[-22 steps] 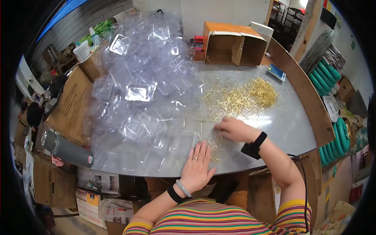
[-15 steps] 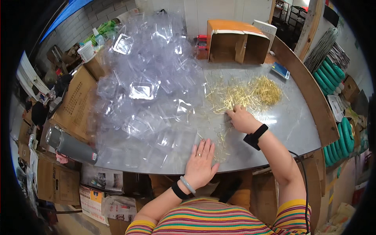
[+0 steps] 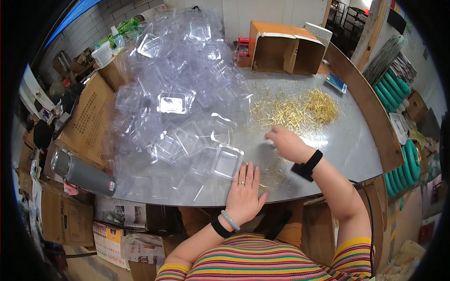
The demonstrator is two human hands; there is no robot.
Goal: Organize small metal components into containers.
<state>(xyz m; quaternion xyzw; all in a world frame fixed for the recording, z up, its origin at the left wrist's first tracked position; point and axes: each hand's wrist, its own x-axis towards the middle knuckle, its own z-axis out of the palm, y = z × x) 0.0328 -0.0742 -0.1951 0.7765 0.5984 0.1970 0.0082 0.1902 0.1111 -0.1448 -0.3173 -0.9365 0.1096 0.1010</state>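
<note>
My left hand [image 3: 243,195] lies flat near the table's front edge, fingers together and stretched out. Its fingertips reach the corner of a clear plastic tray [image 3: 228,160], and a few thin gold strips [image 3: 272,180] are scattered just right of it. My right hand [image 3: 288,143] is over the table on the near side of a pile of thin gold wire-like pieces [image 3: 300,111]. Its fingers are curled together and slightly blurred; whatever they may hold cannot be made out. Both wrists wear black bands.
A large heap of clear plastic trays [image 3: 183,70] covers the table's left side. An orange-topped cardboard box [image 3: 283,49] stands at the back, with a small blue device [image 3: 336,83] to its right. A grey bottle [image 3: 83,172] lies at the left edge. Cardboard [image 3: 370,107] borders the right.
My right hand has drawn back slightly from the gold pile, and its fingers are blurred. My left hand is a little farther right. Fewer gold pieces show between the hands and the pile.
</note>
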